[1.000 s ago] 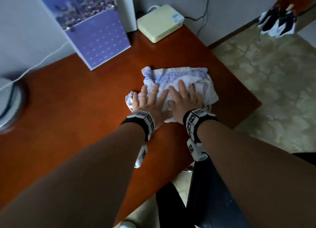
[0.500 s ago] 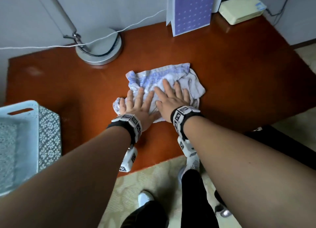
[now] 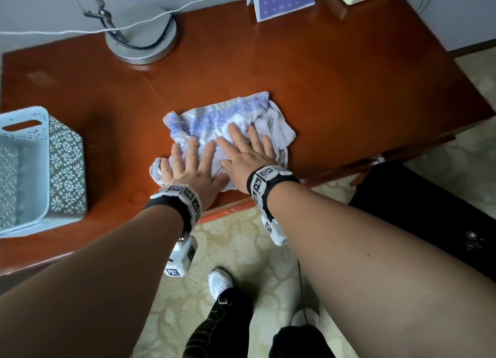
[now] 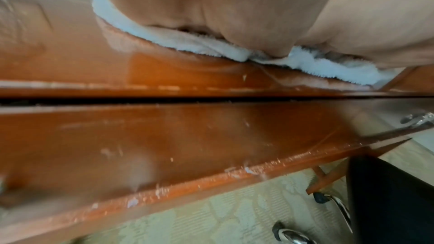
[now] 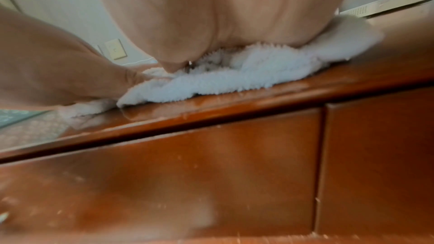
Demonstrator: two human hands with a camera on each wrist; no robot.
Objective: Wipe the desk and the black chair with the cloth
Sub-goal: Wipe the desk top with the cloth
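On the cloth, near the front edge of the desk, the left hand and right hand lie side by side, fingers straight and flat, gripping nothing. Pressing this way likely spreads the towel for wiping. Left of the cloth stands a pale basket, its contents not discernible; the black chair waits to the cloth's right, off the desk.

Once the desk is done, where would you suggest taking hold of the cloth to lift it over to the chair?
Probably the bunched far-right folds of the cloth, pinched from above by the right hand. It lies crumpled on the desk, and the raised folds there are uncovered.
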